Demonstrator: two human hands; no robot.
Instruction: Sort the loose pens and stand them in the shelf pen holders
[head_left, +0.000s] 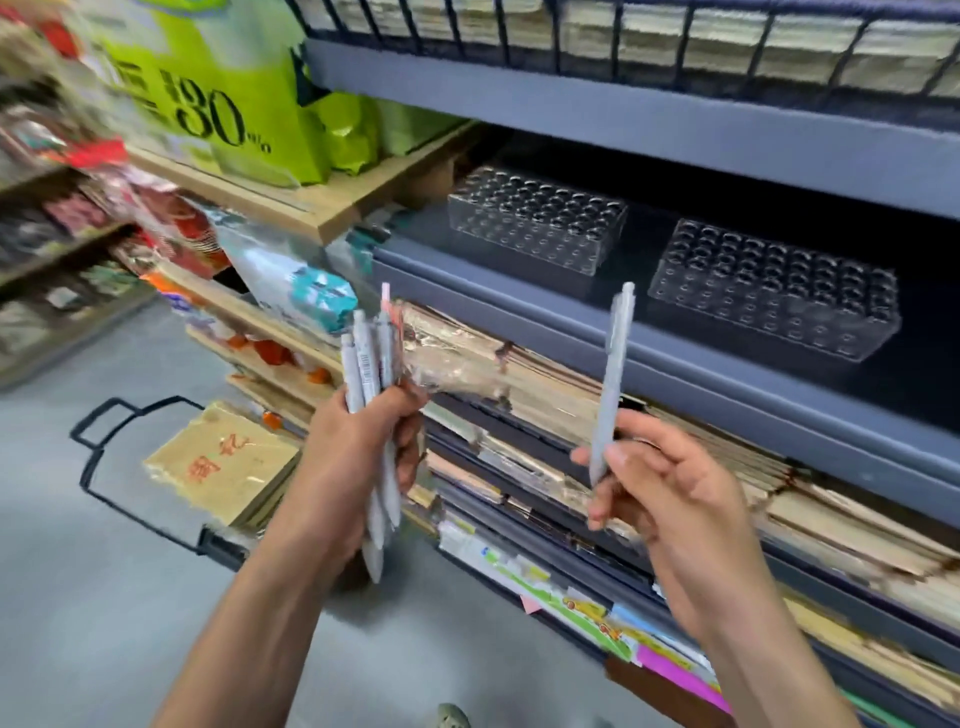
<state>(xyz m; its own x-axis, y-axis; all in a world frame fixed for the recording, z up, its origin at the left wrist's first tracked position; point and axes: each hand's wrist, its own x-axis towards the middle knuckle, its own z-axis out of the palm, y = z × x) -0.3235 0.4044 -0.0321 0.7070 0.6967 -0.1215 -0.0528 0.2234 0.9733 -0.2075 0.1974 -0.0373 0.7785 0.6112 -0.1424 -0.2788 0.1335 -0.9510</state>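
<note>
- Grey-barrelled single pen (613, 379), head view: it is gripped only near its lower end. Judged from that low hold, the long free upper part could swing on the way to the shelf, miss a narrow hole, or nudge the holder backward.
- Clear plastic right pen holder (774, 291) and left pen holder (535, 228) sit on the dark shelf (675, 358), beyond both hands. No pens show in either, so they look light enough to slide.
- Bundle of pens (369, 358): one hangs lower than the rest and might slip out to the floor.
- Right hand (660, 483) pinches the single pen between thumb and fingertips (584, 457), and the barrel rises almost upright above them.
- Left hand (358, 441) is curled tight round the bundle's middle, with ends sticking out above and below the fist.
</note>
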